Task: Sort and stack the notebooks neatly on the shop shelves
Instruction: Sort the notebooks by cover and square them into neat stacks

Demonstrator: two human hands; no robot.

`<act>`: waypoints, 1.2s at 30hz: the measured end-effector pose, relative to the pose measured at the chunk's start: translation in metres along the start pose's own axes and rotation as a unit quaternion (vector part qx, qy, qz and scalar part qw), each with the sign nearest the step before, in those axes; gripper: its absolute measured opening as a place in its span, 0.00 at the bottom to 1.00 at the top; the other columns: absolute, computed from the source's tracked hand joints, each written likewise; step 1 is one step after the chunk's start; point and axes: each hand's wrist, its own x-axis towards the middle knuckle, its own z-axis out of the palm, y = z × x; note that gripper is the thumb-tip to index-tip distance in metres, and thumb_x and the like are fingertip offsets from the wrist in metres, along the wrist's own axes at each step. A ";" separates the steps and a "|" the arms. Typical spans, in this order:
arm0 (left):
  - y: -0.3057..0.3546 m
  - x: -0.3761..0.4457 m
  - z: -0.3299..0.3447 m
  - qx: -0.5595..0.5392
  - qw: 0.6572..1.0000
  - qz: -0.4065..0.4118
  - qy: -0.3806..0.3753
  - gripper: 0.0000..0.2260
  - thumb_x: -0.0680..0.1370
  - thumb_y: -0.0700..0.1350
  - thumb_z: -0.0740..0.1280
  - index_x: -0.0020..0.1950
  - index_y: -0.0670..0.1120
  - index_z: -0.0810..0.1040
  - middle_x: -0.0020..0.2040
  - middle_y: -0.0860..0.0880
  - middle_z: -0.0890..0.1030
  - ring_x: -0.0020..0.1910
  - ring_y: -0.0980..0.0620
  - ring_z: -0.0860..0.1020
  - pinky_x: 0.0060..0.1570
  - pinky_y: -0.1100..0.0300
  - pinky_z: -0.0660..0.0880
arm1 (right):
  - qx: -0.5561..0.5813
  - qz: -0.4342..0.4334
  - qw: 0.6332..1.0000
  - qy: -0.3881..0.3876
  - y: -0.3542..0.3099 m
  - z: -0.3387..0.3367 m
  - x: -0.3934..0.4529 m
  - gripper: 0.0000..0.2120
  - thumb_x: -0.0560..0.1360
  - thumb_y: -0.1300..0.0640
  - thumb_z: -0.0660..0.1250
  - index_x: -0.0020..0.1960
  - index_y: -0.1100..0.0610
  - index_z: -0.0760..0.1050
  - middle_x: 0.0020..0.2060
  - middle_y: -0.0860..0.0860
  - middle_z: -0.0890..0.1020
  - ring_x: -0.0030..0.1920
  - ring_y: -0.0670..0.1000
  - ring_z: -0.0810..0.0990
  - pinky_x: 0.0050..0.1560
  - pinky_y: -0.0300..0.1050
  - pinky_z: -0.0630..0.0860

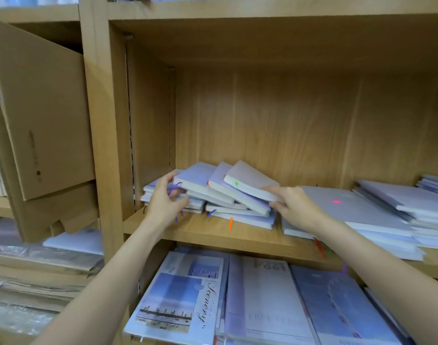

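On the wooden shelf [238, 235], a loose pile of small lavender notebooks [228, 195] lay near the left wall of the compartment. Three of them leaned on each other in a fan, tilted up to the right, and the others lay flat under them. The left hand [165, 201] was at the left end of this pile — its thumb was on top near the corner of the leftmost tilted notebook and its fingers were curled around the edges below, so this grip was closed on the pile. A purple ribbon [174, 189] came out between the fingers. The right hand [293, 206] held the lower right corner of the topmost tilted notebook [250, 181], thumb above and fingers under it, clamped on it. An orange ribbon [230, 223] hung over the shelf edge. To the right, touching the right hand, lay a stack of larger pale notebooks [377, 215]. On the lower shelf — several blue illustrated books [188, 295] lay side by side. A cardboard box [39, 108] stood tilted in the left compartment.
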 end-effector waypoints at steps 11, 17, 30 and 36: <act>0.003 -0.009 0.003 0.000 0.999 0.044 -0.011 0.26 0.73 0.30 0.65 0.62 0.56 0.70 0.63 0.48 0.73 0.58 0.53 0.76 0.51 0.58 0.77 | -0.197 0.017 0.980 0.035 -0.021 0.018 0.013 0.15 0.75 0.57 0.62 0.60 0.61 0.67 0.55 0.56 0.75 0.51 0.59 0.77 0.43 0.48 0.72; 0.006 -0.008 0.012 0.024 0.997 0.068 -0.022 0.22 0.74 0.30 0.66 0.63 0.50 0.72 0.64 0.47 0.73 0.57 0.54 0.75 0.61 0.54 0.73 | -0.192 -0.033 0.968 0.159 -0.025 -0.005 0.024 0.15 0.77 0.60 0.59 0.62 0.63 0.68 0.53 0.60 0.76 0.51 0.62 0.75 0.42 0.50 0.69; 0.009 -0.006 0.002 0.306 0.906 0.291 -0.018 0.35 0.72 0.33 0.69 0.75 0.51 0.58 0.74 0.50 0.58 0.70 0.56 0.61 0.67 0.70 0.59 | -0.149 -0.143 0.978 0.041 -0.047 0.016 0.047 0.17 0.77 0.56 0.63 0.62 0.62 0.67 0.55 0.58 0.77 0.55 0.61 0.76 0.51 0.54 0.73; 0.015 0.010 0.009 0.329 0.922 0.193 -0.068 0.24 0.72 0.36 0.70 0.65 0.50 0.70 0.62 0.44 0.73 0.59 0.45 0.73 0.55 0.57 0.70 | 0.063 -0.037 0.996 -0.047 -0.024 0.019 0.050 0.25 0.76 0.48 0.64 0.71 0.48 0.62 0.71 0.56 0.64 0.70 0.55 0.63 0.71 0.51 0.58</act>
